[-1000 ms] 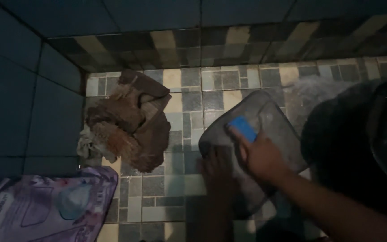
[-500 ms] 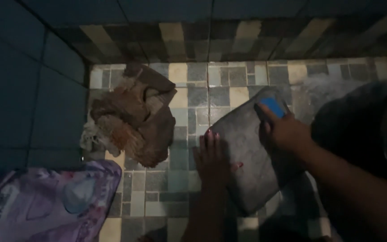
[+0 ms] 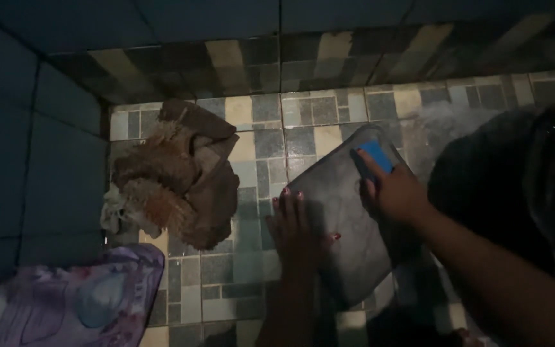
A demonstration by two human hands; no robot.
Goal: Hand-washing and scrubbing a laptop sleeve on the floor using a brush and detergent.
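Dim view, tiled floor [image 3: 252,283]. Grey flat slab-like piece [image 3: 348,225] lying tilted on floor, centre-right. Left hand [image 3: 298,232] pressed flat on slab's left edge, fingers spread, palm down, not clenched. Right hand [image 3: 396,193] on slab's upper right part, fingers closed on blue scrub pad [image 3: 375,157], pad touching slab surface. Brown crumpled cloth [image 3: 175,173] on floor to the left, well apart from slab, near wall corner. Purple patterned pouch [image 3: 65,302] at bottom left. Dark rounded obj at right edge, kind not discernible.
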